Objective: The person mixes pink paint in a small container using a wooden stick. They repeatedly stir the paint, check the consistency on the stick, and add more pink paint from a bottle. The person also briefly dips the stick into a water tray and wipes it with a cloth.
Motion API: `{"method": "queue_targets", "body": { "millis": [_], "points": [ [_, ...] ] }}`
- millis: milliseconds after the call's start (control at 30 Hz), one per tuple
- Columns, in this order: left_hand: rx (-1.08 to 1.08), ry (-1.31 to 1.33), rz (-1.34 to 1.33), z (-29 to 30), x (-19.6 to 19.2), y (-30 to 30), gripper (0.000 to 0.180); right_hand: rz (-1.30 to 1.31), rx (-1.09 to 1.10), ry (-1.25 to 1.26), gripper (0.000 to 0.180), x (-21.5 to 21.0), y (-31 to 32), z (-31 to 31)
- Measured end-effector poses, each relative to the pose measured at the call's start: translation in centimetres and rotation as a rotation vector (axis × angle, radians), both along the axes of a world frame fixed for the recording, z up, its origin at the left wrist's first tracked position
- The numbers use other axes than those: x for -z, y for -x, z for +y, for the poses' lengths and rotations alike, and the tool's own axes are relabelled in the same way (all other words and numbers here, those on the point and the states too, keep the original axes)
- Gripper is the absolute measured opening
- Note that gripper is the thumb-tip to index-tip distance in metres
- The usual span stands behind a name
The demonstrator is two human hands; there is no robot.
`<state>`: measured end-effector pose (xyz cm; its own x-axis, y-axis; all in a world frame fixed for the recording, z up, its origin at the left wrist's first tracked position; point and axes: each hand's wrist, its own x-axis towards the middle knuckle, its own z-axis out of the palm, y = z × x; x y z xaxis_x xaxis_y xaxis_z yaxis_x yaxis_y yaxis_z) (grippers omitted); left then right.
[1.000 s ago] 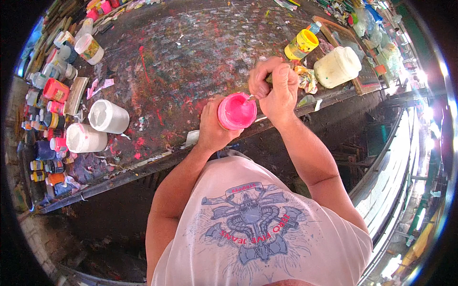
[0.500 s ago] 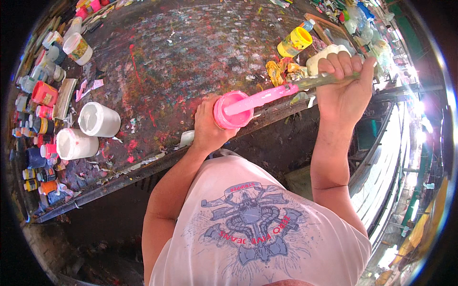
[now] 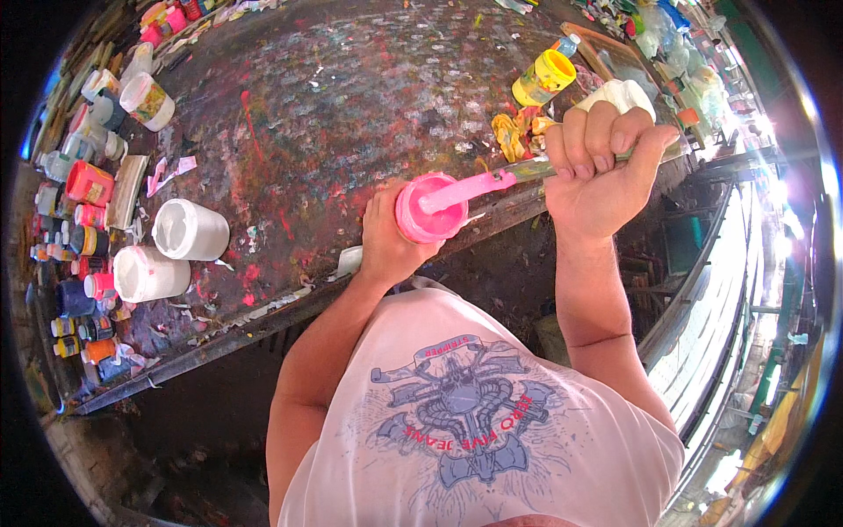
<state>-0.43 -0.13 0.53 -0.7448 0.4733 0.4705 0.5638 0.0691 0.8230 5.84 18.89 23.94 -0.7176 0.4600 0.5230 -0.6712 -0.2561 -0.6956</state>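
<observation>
My left hand (image 3: 389,235) is wrapped round the side of a small pink tub of paint (image 3: 430,230), held near the table's front edge. In my closed right hand (image 3: 606,167) is the upper end of a stirring stick (image 3: 474,187). Its bare part is greenish brown, and the lower length is coated in pink paint. The stick slants down to the left, with its tip inside the tub. Pink paint covers the tub's rim and inner wall; how deep the paint is, I cannot tell.
Two white buckets (image 3: 191,230) stand on the stained table (image 3: 351,105) at the left, beside several small paint jars (image 3: 90,183). Beyond my right hand are a yellow tub (image 3: 544,77), a crumpled yellow rag (image 3: 507,134) and a white container (image 3: 619,98). The table's front edge (image 3: 290,303) runs diagonally.
My right hand has moved left and slightly down, pushing the stick further into the tub, so less of its pink length shows. My left hand still holds the tub.
</observation>
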Motion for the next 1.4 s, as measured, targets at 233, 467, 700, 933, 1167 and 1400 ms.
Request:
{"method": "queue_targets", "body": {
  "millis": [233, 467, 700, 933, 1167, 1400],
  "points": [
    [0.009, 0.016, -0.009, 0.2, -0.3, 0.0, 0.089, -0.191, 0.040, -0.003, 0.056, 6.2, 1.1, -4.1],
    [-0.017, -0.010, -0.023, 0.3, -0.1, -0.3, 0.088, -0.024, 0.082, -0.036, 0.055, 2.3, 1.8, -0.2],
    [0.011, 0.000, -0.009, 0.0, 0.0, -0.2, 0.089, -0.125, -0.024, 0.083, 0.052, 3.6, 1.8, -2.4],
    [-0.014, -0.013, -0.017, 0.9, 0.0, -0.6, 0.095, -0.064, 0.028, -0.221, 0.081, 6.8, 2.6, -1.9],
    [-0.065, -0.035, 0.037, 1.0, -0.1, -0.5, 0.089, -0.184, -0.289, -0.062, 0.087, 8.5, 0.6, -4.1],
    [-0.042, 0.036, 0.030, 1.2, -0.5, -0.4, 0.085, -0.148, -0.131, -0.125, 0.082, 7.4, 1.9, -2.2]
  ]
}}
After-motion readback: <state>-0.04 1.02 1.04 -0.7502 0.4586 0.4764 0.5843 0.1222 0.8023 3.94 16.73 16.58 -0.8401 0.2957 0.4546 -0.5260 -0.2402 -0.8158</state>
